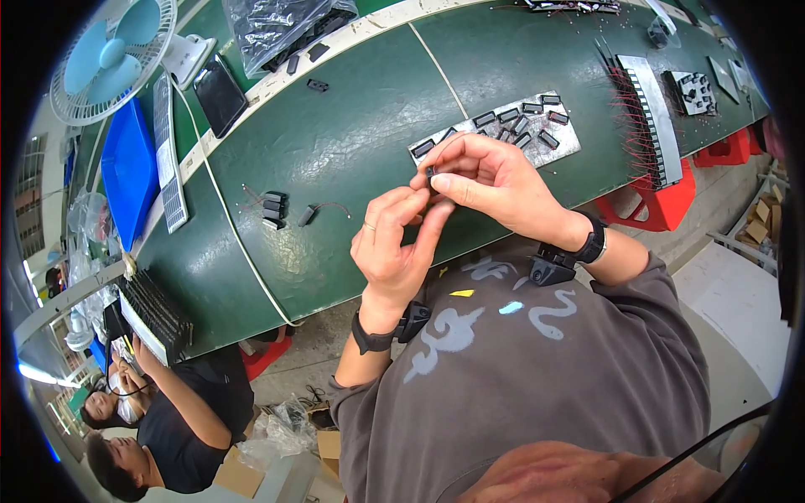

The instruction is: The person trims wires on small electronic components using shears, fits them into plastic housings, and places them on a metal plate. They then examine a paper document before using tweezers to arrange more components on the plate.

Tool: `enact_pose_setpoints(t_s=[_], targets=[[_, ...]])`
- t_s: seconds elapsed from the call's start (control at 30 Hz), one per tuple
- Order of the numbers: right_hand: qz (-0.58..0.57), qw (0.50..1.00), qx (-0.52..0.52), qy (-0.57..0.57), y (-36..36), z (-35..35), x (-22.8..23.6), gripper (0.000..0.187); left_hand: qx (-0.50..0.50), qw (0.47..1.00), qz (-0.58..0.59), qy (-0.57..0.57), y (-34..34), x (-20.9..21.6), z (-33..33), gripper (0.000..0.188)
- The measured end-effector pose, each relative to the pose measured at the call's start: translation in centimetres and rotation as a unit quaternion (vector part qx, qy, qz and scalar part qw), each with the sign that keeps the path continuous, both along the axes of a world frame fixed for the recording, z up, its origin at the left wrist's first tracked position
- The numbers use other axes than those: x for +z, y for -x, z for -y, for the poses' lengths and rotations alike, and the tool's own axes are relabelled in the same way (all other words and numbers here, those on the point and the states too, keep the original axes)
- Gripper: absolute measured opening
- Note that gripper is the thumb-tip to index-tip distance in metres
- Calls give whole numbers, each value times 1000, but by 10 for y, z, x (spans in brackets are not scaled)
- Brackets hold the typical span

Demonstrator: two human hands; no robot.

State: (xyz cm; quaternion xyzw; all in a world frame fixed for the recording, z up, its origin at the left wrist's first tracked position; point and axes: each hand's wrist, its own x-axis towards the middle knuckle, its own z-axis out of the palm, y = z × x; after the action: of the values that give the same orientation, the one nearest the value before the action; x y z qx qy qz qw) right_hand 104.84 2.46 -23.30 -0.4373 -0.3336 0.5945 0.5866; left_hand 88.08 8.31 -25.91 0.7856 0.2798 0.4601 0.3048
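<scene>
Left hand (390, 239): centre of the frame, fingers curled, tips up against the right hand's; I cannot tell whether they grip anything.
Right hand (507, 184): right of centre, thumb and forefinger pinching a small dark piece.
Small dark piece (431, 173): mid-frame, at the fingertips; largely covered, so its facing goes unconfirmed.
Fingertip work: I judge it best to steady the piece with one hand, work lightly with the other, and avoid pulling any fine lead.
Metal plate (568, 144): just above and right of centre, carrying scattered black rectangular parts (521, 124); I advise wrists clear of it.
Wired black part (309, 215): left of centre on the green bench (352, 117), beside a small black stack (273, 205); leads look easily snagged.
Metal strip (658, 117): upper right, red wires (636, 126) along its left side; I would allow the right forearm room.
Fan (111, 54): upper left, well apart from the hands.
</scene>
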Motion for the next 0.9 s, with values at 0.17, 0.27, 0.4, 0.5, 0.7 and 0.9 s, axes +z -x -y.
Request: enact_pose_setpoints(t_s=[0.17, 0.27, 0.4, 0.5, 0.7, 0.9], targets=[[6, 999, 46, 29, -2, 6, 3, 22, -76, 990, -17, 116, 9, 26, -14, 17], [43, 996, 69, 28, 1, 5, 1, 23, -107, 973, -48, 198, 10, 32, -23, 11], [32, 996, 81, 27, 2, 6, -1, 25, -129, 948, 7, 293, 13, 27, -21, 9], [22, 996, 83, 32, 3, 6, -5, 25, -106, 931, 44, 347, 11, 25, -14, 6], [47, 994, 88, 32, 3, 5, -4, 25, -101, 924, 53, 365, 14, 19, -10, 9], [54, 993, 93, 46, 3, 4, -3, 25, -102, 934, 45, 340, 15, 16, -9, 9]])
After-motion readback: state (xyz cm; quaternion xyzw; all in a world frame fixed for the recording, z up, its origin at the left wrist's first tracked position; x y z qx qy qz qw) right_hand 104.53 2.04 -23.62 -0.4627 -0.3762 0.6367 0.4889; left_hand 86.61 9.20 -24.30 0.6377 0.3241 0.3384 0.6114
